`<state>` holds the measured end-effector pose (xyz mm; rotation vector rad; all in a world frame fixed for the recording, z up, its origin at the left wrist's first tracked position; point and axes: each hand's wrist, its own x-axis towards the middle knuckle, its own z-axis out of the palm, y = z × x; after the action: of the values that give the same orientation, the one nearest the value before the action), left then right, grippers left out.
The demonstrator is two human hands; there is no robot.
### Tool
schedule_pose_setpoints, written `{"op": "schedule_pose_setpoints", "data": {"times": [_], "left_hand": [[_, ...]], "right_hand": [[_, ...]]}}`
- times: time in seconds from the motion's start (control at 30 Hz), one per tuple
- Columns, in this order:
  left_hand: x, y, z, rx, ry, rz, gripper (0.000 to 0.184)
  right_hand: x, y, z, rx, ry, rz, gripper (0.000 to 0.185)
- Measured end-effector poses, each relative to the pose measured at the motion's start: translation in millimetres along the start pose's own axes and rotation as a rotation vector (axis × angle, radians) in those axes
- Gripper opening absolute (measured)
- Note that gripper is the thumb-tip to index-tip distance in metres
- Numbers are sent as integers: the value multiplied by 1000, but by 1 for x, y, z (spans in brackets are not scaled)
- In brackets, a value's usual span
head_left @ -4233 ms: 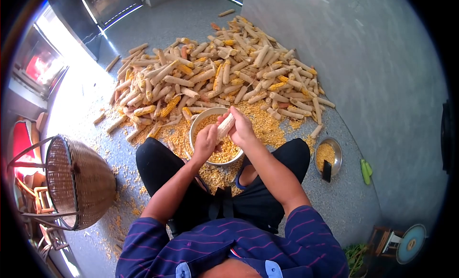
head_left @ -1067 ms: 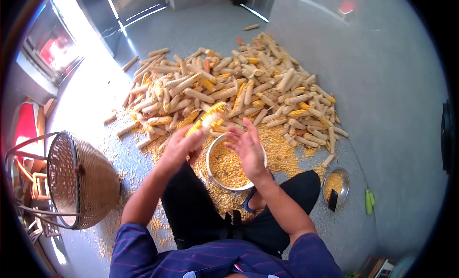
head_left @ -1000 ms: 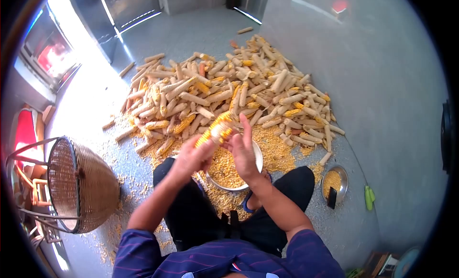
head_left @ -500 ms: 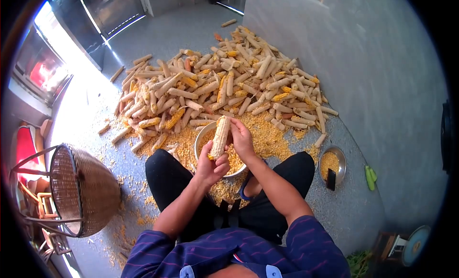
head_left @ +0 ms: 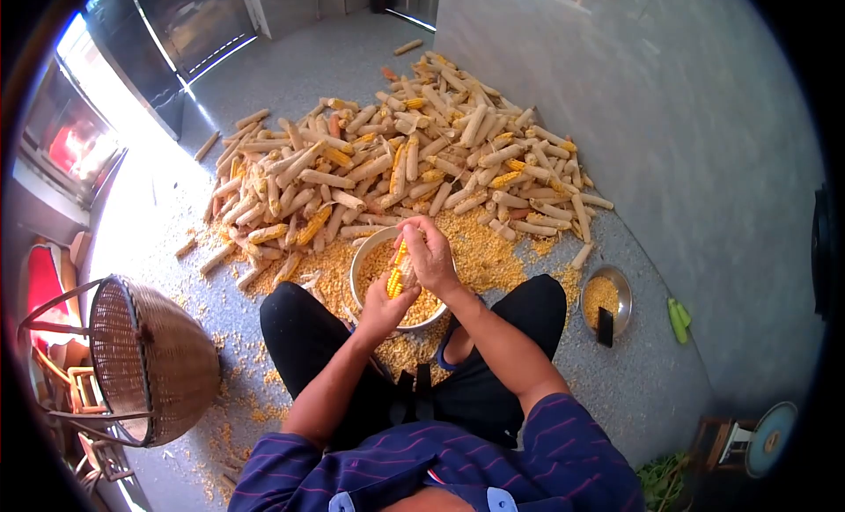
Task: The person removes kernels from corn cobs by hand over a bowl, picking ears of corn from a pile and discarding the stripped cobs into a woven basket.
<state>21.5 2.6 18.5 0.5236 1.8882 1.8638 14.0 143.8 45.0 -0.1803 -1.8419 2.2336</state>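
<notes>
A partly stripped corn cob (head_left: pixel 401 272), with yellow kernels along its left side, is held tilted over a white-rimmed bowl (head_left: pixel 356 281) of loose kernels. My left hand (head_left: pixel 384 306) is closed around the cob's lower end. My right hand (head_left: pixel 429 258) wraps its upper part, fingers pressed on it, hiding the tip. The bowl stands on the floor between my bent knees, kernels scattered around it. Just beyond lies a big heap of cobs (head_left: pixel 370 167), mostly bare, a few still bearing yellow kernels.
A tall wicker basket (head_left: pixel 180 362) lies tipped at the left. To the right are a metal bowl (head_left: pixel 623 305) with kernels and a dark object (head_left: pixel 605 327) at its edge, and green vegetables (head_left: pixel 678 320). A round blue-grey disc (head_left: pixel 771 439) stands at the lower right.
The cob has turned so its yellow kernels show on the left. My right hand has moved from beside the cob to over its upper part. The view has shifted slightly.
</notes>
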Motion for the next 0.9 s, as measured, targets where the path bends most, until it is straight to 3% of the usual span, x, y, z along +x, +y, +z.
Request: {"op": "schedule_pose_setpoints", "data": {"times": [0.03,0.1,0.17,0.23,0.3,0.37,0.4,0.43,0.5,0.57,0.67,0.7,0.77,0.83,0.9], "left_hand": [[-2,7,-4,-2,4,0,21],[-8,16,-14,-634,-224,-446,19],[-8,24,-13,-678,-221,-442,20],[-10,28,-15,-979,-312,-530,23],[-5,28,-15,-1036,-342,-524,23],[5,11,-13,-347,-118,-358,29],[9,8,-3,225,105,202,29],[7,5,0,222,106,200,29],[1,10,6,873,304,160,27],[-2,14,7,877,279,102,26],[0,8,-7,384,134,101,21],[-3,9,-12,386,137,100,21],[-7,13,-20,62,-68,-139,17],[-11,27,-20,-17,-91,-210,12],[-13,21,-23,-392,-216,-486,14]], "right_hand": [[-1,0,-1,-25,-56,-5,22],[-4,0,1,75,-98,4,22],[-4,-1,3,175,-141,9,23],[-2,-9,8,654,-123,161,28],[-3,-16,9,784,-120,214,31],[-1,-19,10,622,-4,160,34],[0,-14,12,584,81,160,31],[0,-9,14,581,82,162,31],[-3,0,19,251,352,214,26],[-3,3,18,195,339,197,21],[-1,4,15,272,162,151,14],[0,4,13,273,158,152,14],[2,10,9,418,-43,201,13],[2,7,9,432,-76,224,14],[0,1,7,543,-116,314,14]]}}
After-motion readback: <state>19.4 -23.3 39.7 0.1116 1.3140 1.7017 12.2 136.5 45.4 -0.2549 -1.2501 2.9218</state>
